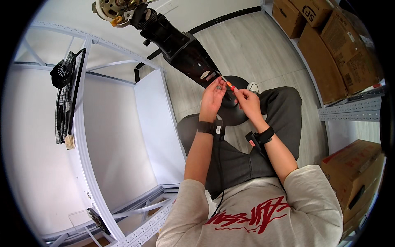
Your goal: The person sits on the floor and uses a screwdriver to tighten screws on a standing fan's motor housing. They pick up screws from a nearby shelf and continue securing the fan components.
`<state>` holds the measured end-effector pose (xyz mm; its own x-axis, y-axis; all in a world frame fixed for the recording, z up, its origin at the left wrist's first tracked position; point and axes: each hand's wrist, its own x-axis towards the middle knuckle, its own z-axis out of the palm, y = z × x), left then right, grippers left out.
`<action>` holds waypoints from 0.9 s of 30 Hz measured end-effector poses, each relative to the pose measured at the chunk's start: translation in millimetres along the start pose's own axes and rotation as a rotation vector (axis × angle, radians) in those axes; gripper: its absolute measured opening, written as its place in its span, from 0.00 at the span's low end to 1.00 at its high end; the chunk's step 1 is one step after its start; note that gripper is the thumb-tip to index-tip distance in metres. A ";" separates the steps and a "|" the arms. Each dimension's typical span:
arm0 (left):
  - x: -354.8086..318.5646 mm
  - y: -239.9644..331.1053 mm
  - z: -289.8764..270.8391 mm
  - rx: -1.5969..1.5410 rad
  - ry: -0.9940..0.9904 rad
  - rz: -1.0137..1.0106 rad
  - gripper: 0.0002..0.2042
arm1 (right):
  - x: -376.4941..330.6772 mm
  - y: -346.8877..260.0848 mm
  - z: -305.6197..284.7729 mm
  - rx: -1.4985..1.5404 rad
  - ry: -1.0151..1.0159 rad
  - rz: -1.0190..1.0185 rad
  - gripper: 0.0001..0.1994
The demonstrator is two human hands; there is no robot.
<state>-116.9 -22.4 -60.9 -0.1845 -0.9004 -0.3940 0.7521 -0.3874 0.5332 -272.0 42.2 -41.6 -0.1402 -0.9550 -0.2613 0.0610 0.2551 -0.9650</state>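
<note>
A black pedestal fan stands upright in front of me, its glossy column (187,53) rising to a bare motor (117,11) at the top left. Its round black base (234,116) rests on the floor between my legs. My right hand (249,103) is closed on a screwdriver (229,84) with a red and orange handle, its shaft pointing at the column's lower part. Beside it my left hand (211,99) is cupped palm up, fingers curled by the screwdriver. Small metallic pieces appear to lie in it, too small to name for certain.
On the left, a white metal shelf (88,123) carries a black fan grille (62,111) and a dark brush-like thing (98,221). Cardboard boxes (347,51) fill the rack on the right, with another box (353,173) lower down. A cable hangs from my left wristband (211,127).
</note>
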 end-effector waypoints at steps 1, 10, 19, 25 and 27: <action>-1.3 0.7 -1.0 0.007 0.019 -0.008 0.09 | 1.2 -0.4 0.3 -0.014 0.001 -0.002 0.17; -14.7 23.6 -40.0 0.088 0.027 -0.133 0.08 | 11.1 -6.4 7.8 -0.056 0.005 -0.013 0.15; -20.2 49.1 -42.4 0.381 0.285 0.163 0.12 | 22.2 -2.7 11.3 -0.219 0.063 -0.220 0.14; -20.7 67.2 -15.8 0.521 0.114 0.255 0.41 | 11.3 -25.9 12.9 -0.180 0.001 -0.096 0.12; -19.9 68.5 -7.4 0.585 0.106 0.310 0.38 | 11.6 -24.9 14.1 -0.151 -0.009 -0.077 0.13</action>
<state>-57.0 -29.6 -22.0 0.0706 -0.9747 -0.2122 0.2882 -0.1837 0.9398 -261.2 22.6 -20.3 -0.1299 -0.9738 -0.1867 -0.0985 0.2000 -0.9748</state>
